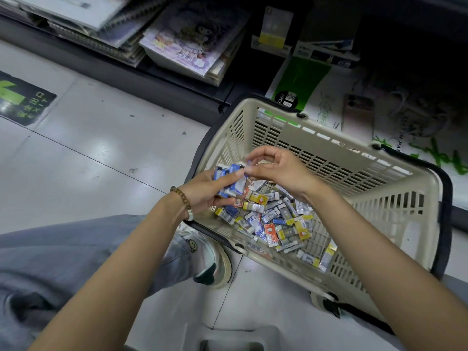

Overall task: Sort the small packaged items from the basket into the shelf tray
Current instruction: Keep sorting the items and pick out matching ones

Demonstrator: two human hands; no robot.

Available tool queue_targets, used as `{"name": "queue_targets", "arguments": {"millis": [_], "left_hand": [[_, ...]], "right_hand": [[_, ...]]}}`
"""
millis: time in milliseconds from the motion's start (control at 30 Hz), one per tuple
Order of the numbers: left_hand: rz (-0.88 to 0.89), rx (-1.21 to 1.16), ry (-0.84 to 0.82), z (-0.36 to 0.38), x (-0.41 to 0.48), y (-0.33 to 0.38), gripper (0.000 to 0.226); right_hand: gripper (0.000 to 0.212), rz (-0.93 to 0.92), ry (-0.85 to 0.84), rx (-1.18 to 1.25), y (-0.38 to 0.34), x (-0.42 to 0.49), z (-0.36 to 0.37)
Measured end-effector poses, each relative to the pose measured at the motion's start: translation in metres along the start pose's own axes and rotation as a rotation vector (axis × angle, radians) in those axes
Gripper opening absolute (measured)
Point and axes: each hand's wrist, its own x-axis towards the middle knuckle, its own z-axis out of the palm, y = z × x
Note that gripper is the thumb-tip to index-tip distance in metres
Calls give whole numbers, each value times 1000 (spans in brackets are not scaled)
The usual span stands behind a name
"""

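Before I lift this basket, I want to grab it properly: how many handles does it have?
2. One dark handle lies folded down around the basket's left end; the other handle around its right end, partly hidden by the right forearm.

Both forearms are bare. At the wrist of the left hand (205, 192) sits a bracelet (181, 198) of brown wooden beads with a few pale beads. The legs wear faded grey-blue jeans (63, 252). The sneaker (211, 262) is white with a dark green heel patch, a tan sole and a small smiley face (193, 245).
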Motion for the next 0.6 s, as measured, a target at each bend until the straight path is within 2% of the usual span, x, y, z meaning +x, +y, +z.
{"name": "queue_targets", "arguments": {"millis": [67,100,200,300,400,533,600], "left_hand": [[45,-26,43,-8,-6,12,44],[76,-57,60,-16,-10,19,42],[187,-145,109,-35,-21,32,43],[205,-206,166,-43,-24,27,39],[179,-264,213,-43,-19,16,34],[156,-366,226,-48,-12,14,36],[159,-369,232,-51,-9,17,38]], "right_hand": [[14,46,103,157,17,7,-3],[16,87,131,144,29,11,-3],[32,306,60,-214,82,17,4],[43,481,-38,-403,128,30,26],[48,477,44,-491,149,44,45],[32,482,117,-734,163,55,61],[29,485,137,-740,164,57,61]]}}
